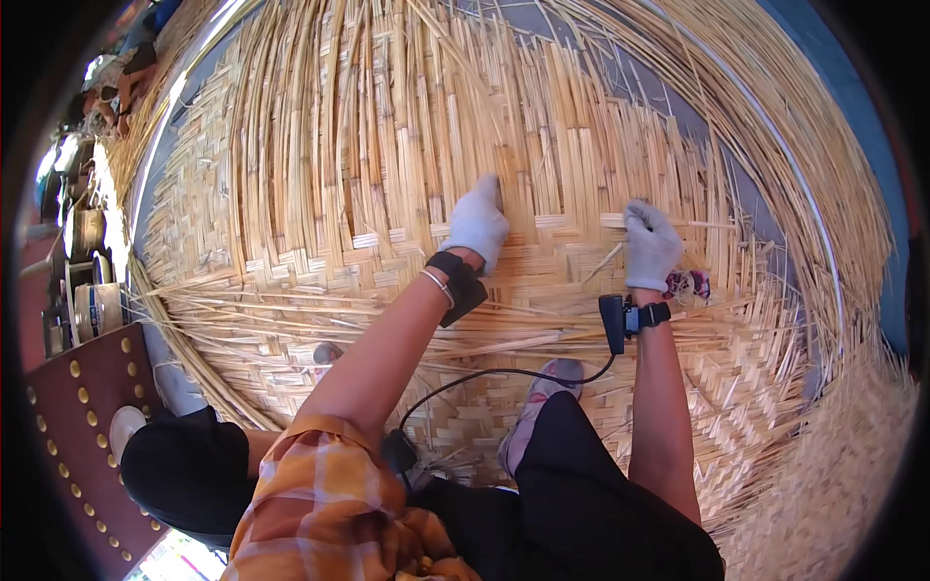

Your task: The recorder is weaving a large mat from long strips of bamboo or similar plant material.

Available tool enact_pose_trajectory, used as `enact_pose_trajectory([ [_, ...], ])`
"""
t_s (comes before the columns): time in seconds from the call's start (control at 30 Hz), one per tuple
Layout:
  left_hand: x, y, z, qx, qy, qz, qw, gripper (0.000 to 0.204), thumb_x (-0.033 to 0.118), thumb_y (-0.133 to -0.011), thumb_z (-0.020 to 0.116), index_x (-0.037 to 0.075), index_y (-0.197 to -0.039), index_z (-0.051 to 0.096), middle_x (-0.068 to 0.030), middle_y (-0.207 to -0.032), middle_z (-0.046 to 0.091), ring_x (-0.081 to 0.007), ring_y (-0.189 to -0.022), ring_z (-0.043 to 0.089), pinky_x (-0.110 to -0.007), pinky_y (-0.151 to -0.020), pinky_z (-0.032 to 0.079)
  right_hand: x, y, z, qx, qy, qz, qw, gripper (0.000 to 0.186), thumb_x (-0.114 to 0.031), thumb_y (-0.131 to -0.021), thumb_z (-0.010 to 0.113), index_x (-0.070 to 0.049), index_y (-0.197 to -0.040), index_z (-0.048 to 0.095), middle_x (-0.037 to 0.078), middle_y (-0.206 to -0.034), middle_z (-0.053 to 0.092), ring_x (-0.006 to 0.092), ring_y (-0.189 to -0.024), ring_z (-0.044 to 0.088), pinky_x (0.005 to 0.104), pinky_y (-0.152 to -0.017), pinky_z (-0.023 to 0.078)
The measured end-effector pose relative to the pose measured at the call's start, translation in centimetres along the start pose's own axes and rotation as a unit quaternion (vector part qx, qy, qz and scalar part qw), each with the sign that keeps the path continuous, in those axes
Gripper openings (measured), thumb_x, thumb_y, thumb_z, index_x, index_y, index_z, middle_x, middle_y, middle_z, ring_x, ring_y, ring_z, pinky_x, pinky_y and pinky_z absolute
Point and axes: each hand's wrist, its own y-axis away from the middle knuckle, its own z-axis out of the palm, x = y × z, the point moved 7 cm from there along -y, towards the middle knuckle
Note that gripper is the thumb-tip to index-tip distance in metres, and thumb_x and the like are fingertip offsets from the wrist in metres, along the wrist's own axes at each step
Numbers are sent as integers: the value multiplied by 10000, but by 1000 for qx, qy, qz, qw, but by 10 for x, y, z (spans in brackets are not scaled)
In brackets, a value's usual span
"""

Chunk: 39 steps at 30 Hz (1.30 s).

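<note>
The fingers of the right hand, in a pale work glove, curl down at a flat pale strip that lies crosswise, showing on both sides of the fingertips; whether they pinch it or merely press on it, I cannot tell from here. The left hand, gloved too, sits nearer the middle, its fingers pointing forward and bent down towards the upright splints of the woven mat; I cannot make out if they grip anything. So the mat spreads beneath both hands, and the cross strip lies at the right fingertips, well apart from the left.

Ahead of the hands, long splints run away side by side; just behind, the zigzag weave begins, with a sheaf of loose strips lying across it. A dark patterned cloth lies just beside the right wrist. Both wrists wear black bands, and a black cable loops from the device at the right one. A grey shoe rests on the weave. More loose reeds line the right side, before a blue wall. To the left stands a brown panel with gold studs.
</note>
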Motion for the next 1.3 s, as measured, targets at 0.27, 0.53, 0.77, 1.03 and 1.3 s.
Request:
enact_pose_trajectory([
  [0.27, 3, -8, 2, 13, 215, -21, 976, 376, 108, -605, 723, 3, -900, 515, -143, -776, 608, -248, -715, 598, -326, -639, 472, 20, -17, -55, 81, -207, 129, 966, 171, -47, -795, 619, 18, -953, 610, 91, -895, 601, 142, -753, 595, 227, -608, 523],
  [0.53, 36, 8, -6, 113, 68, -1, 991, 630, 67, -591, 762, 15, -1149, 475, -146, -1015, 583, -235, -901, 573, -319, -779, 480, 30, -31, -63, 130, -330, 172, 919, 303, -63, -795, 632, 15, -1048, 484, 110, -868, 589, 176, -726, 608, 269, -578, 546],
  [0.77, 175, 40, 43, 17, -2, 374, 927, 477, 176, -788, 616, 59, -1225, 466, -186, -1200, 488, -341, -1101, 467, -375, -898, 404, 12, -39, -70, 28, -280, 150, 948, 205, -78, -833, 589, 17, -1012, 554, 115, -840, 623, 167, -703, 620, 248, -579, 535],
  [1.03, 145, 14, 65, -86, 251, 22, 964, 238, 266, -784, 628, 28, -798, 640, -59, -620, 549, -139, -571, 526, -270, -556, 427, -6, -82, -28, -158, 126, -86, 976, 310, -315, -865, 519, -45, -960, 638, 94, -816, 650, 165, -704, 631, 305, -571, 503],
  [1.3, 135, 15, 58, -63, 407, -19, 911, 212, 236, -741, 652, 26, -728, 632, -16, -552, 525, -91, -523, 470, -270, -488, 391, -10, -96, -15, -304, 139, -19, 942, 365, -351, -783, 629, -20, -934, 642, 63, -764, 614, 99, -645, 560, 232, -558, 461],
])
